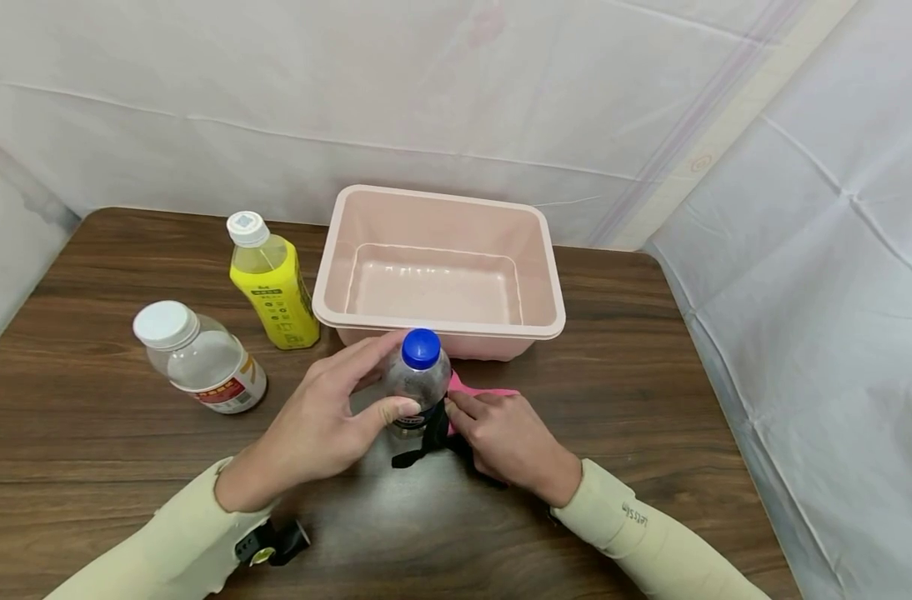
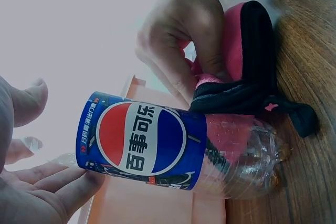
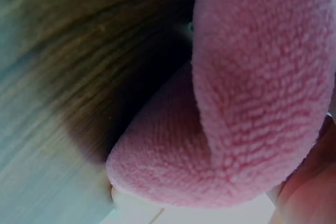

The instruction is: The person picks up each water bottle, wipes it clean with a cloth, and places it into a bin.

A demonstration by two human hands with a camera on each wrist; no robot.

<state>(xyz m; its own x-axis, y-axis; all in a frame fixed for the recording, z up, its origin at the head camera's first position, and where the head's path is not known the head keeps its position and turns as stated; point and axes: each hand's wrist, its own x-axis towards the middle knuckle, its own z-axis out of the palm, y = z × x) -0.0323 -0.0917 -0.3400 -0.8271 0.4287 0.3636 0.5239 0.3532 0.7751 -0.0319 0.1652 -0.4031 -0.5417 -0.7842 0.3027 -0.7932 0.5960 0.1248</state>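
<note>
L hand [image 1: 324, 425] grip round blue-cap btl [image 2: 142, 140]; R hand [image 1: 514, 440] grip pinching pink/blk cloth [image 3: 257, 87], pink tub [image 1: 433, 287] behind

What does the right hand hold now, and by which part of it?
The right hand holds the pink fabric piece, pinched near its black-trimmed edge, beside the blue-labelled bottle.

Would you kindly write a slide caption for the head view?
Left hand at a blue-capped bottle, right hand pinching a pink-and-black cloth item, before a pink bin.
</note>
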